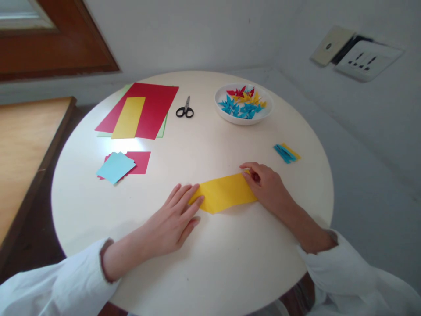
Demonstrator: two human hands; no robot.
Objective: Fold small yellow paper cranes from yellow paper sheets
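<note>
A yellow paper strip [226,192] lies across the middle of the round white table, one corner at its lower left slanting to a point. Over its left end rests my left hand [176,219], palm down with the fingers stretched out and slightly apart. At the strip's right end, my right hand [269,186] has thumb and index finger curled round the upper right corner, pinching the paper. The other fingers of my right hand are partly hidden behind the index finger.
The white table [204,267] also bears red paper [158,105] with a yellow piece [129,116], black-handled scissors [186,110], light blue squares [115,166] over red ones, a white dish [243,121] of folded paper shapes, and blue and yellow strips [285,153].
</note>
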